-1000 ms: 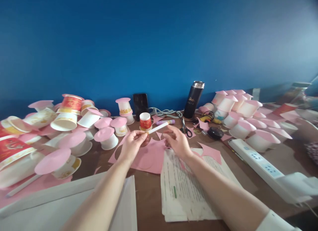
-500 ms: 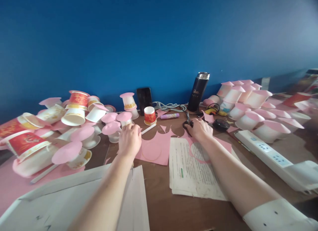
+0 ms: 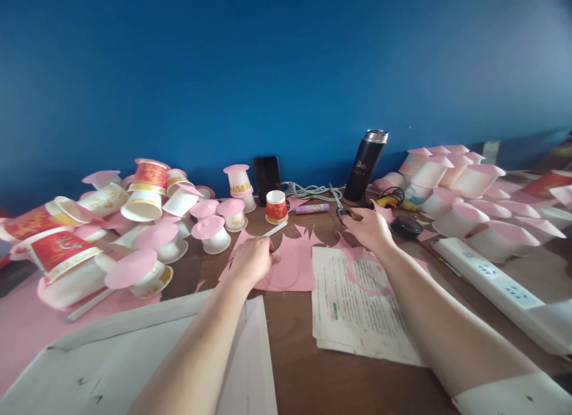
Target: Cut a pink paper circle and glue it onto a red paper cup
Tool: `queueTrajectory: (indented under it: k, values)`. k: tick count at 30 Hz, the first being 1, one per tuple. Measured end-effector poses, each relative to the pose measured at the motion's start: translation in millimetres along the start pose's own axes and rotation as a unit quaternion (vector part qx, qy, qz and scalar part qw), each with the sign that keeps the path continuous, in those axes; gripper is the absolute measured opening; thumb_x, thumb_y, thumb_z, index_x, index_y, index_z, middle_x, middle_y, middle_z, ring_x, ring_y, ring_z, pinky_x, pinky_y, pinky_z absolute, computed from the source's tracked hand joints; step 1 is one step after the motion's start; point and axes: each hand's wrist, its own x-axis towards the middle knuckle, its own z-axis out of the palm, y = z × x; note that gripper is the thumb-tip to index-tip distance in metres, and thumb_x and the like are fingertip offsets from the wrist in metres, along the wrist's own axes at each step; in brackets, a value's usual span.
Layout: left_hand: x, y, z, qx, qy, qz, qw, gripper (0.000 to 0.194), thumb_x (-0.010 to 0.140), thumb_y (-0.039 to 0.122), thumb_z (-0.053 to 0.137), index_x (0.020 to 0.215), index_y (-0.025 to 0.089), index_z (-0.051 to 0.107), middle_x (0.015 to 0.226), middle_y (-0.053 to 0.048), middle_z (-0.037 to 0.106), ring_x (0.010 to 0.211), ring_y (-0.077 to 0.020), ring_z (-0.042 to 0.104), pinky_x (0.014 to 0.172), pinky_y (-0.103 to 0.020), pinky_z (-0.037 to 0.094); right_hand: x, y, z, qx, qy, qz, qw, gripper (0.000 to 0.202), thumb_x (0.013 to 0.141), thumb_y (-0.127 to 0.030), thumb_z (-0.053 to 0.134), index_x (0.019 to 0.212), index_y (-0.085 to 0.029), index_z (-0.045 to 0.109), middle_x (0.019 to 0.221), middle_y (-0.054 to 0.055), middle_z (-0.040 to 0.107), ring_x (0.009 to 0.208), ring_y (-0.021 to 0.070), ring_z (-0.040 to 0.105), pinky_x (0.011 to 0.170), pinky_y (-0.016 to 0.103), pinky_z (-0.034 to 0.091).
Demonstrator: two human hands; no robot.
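My left hand (image 3: 252, 262) is over the left side of a pink paper sheet (image 3: 292, 260), its fingers closed on the paper. The sheet has a jagged cut top edge and a faint circle drawn on it. My right hand (image 3: 370, 227) grips the dark handles of a pair of scissors (image 3: 341, 212), whose blades point away toward the wall. Behind the sheet stand a red and white paper cup (image 3: 276, 208) and a purple glue stick (image 3: 311, 208). A white stick (image 3: 275, 229) lies just past my left hand.
Paper cups with pink discs (image 3: 210, 227) crowd the left; cups with pink cone tops (image 3: 460, 215) crowd the right. A black flask (image 3: 364, 168), a phone (image 3: 267, 177), a mouse (image 3: 406, 225) and a power strip (image 3: 489, 287) stand around. Printed sheets (image 3: 344, 308) lie in front.
My left hand has moved right, away from the small cups and onto the pink sheet. My right hand has drawn its fingers around the scissors' handles. The view has shifted slightly left.
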Motion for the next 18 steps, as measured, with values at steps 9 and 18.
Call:
queueTrajectory:
  k: [9,18]
  values:
    - [5,-4,2.1,-0.179,-0.005,-0.042,0.983,0.011,0.067,0.03,0.062,0.062,0.021,0.061,0.063,-0.001,0.063,0.06,-0.0169,0.055,0.053,-0.027,0.031,-14,-17,11,0.585,-0.13,0.027,0.8,0.033,0.074,-0.037,0.068,0.103,-0.021,0.067,0.08,0.0,0.06,0.063,0.0082,0.052,0.051,0.019,0.039]
    - [4,2,-23.6,-0.429,0.178,-0.08,0.882,0.024,0.073,0.041,0.065,0.078,0.018,0.062,0.073,0.0,0.064,0.069,-0.0157,0.056,0.064,-0.027,0.039,-39,-33,2,0.676,-0.269,-0.041,0.685,0.031,0.077,-0.031,0.068,0.107,-0.029,0.061,0.088,0.001,0.063,0.068,0.0114,0.053,0.052,0.021,0.039]
